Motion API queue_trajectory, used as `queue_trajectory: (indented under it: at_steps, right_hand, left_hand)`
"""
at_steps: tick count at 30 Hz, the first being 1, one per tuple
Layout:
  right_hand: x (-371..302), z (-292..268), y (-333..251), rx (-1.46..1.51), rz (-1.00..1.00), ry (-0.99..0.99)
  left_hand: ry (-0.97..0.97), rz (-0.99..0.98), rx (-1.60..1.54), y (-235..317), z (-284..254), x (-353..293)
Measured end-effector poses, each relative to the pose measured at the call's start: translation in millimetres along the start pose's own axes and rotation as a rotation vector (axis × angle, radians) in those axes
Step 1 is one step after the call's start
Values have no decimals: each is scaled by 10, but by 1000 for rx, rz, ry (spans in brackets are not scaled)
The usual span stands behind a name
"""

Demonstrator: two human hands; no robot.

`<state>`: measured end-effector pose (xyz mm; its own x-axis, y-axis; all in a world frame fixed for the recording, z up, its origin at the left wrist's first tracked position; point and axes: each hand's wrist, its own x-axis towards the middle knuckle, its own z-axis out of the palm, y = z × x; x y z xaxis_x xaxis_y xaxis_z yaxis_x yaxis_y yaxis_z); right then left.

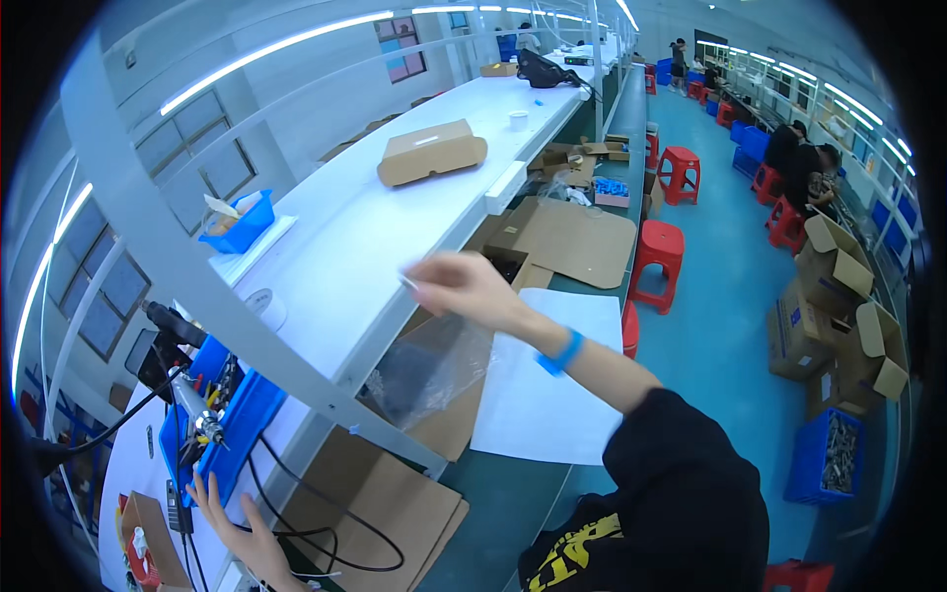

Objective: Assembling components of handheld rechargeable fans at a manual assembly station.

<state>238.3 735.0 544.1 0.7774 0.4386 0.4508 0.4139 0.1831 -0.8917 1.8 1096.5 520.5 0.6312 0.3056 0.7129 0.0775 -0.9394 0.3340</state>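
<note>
The right hand [464, 284], fingers pinched shut, grips the top edge of a clear crinkled plastic bag [429, 367] with something dark inside; the bag hangs directly below the hand, over flat brown cardboard sheets [449, 424] and beside a white paper sheet [547, 380] on the green workbench [513, 503]. A blue wristband [560, 352] circles that arm. The left hand [247, 538], fingers spread open and holding nothing, rests at the lower left, well apart from the bag, touching the edge of a blue plastic tray [242, 419] of tools and black cables. Above, a closed brown cardboard box [431, 152] lies on the white shelf [395, 212]; red plastic stools [659, 259] line the aisle.
</note>
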Motion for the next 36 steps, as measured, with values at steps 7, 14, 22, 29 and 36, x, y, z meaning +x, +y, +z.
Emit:
queue_trajectory:
  at_steps: [7, 14, 22, 29, 36]
  right_hand:
    - [-1886, -874, -602, -509, -134, 285]
    - [-3074, -1923, -941, -673, -89, 384]
    - [-3984, -3354, -1159, -1037, -118, 605]
    - [-4347, -4868, -983, -750, 44, 754]
    - [-4545, -7022, -1065, -897, 128, 898]
  left_hand:
    - [-338, -331, -926, 2285, 898, -958]
    - [-1187, -290, -1708, 4711, 1607, -1371]
    - [-1437, -343, -1777, 6393, 2263, -1906]
    - [-1530, -320, -1720, 7829, 3187, -2075]
    - [-1755, -302, -1831, 9984, 4395, -2071]
